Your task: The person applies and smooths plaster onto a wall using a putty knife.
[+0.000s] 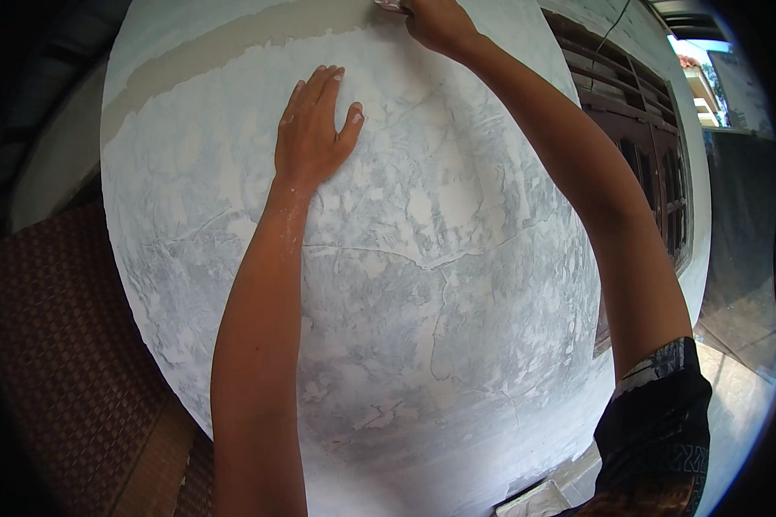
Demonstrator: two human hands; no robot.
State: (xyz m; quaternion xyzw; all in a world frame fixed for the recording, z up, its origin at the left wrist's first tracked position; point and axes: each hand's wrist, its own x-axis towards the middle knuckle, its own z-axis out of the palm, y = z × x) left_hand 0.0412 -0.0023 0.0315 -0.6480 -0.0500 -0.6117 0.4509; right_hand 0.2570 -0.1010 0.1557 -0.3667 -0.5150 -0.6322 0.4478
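Two bare forearms rise from the lower edge of the head view, both reaching up a pale wall (422, 284) that fills most of the frame and bulges with the lens.

Left hand (312, 129): released, palm flat against the wall, fingers together and pointing up, thumb spread to the right. It grasps nothing. White dust or dried filler speckles the wrist and lower forearm.

Right hand (438, 21): at the very top edge, above and to the right of the left hand, well apart from it. Fingers are clenched around a small tool (391, 5), of which only a pale sliver shows to the left of the knuckles, at the frame's rim. Its kind cannot be told. The tool sits against the wall at the right end of a grey-beige band (224, 47).

That band runs slantwise across the upper wall, from the left edge up toward the right hand, darker and smoother than the mottled white and blue-grey surface below. Thin cracks (431, 263) wander across the middle of the wall, one running roughly level below the left wrist, another dropping down toward the lower centre.

A dark patterned sleeve (664, 414) covers the right upper arm at lower right.

Right of the wall: a dark wooden window with louvres (655, 164), then bright daylight and a roof beyond. Left and lower left: a brownish woven-looking surface (69, 345), in shade.
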